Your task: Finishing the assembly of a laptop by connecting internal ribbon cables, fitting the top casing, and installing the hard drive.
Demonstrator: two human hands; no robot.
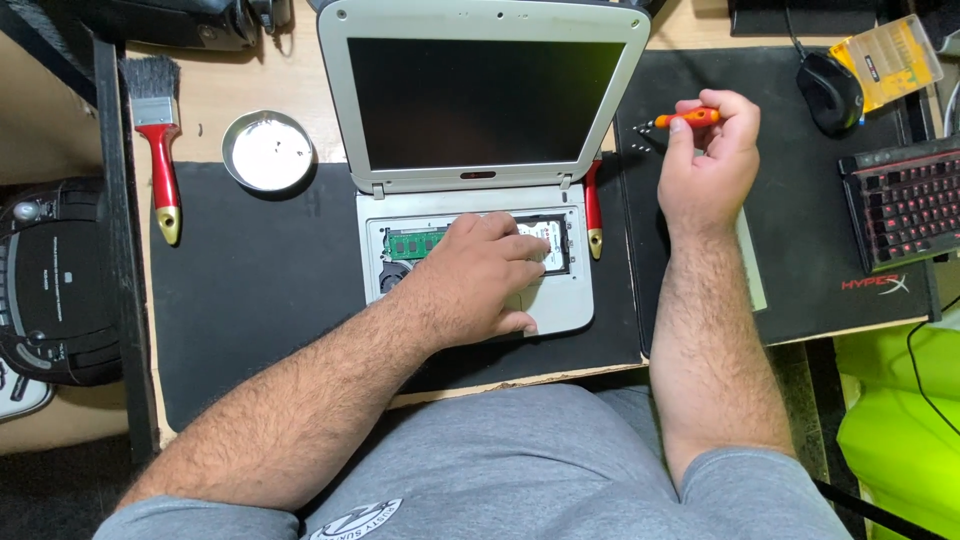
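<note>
While its keyboard is off, the grey laptop (480,100) shows green memory (415,243).

The laptop screen (484,100) stood open in the middle at the top, a dark, blank rectangle in a pale grey frame. A small see-through yellow case (893,60) with a dark label lay at the top right, beside the black mouse (829,92).
</note>
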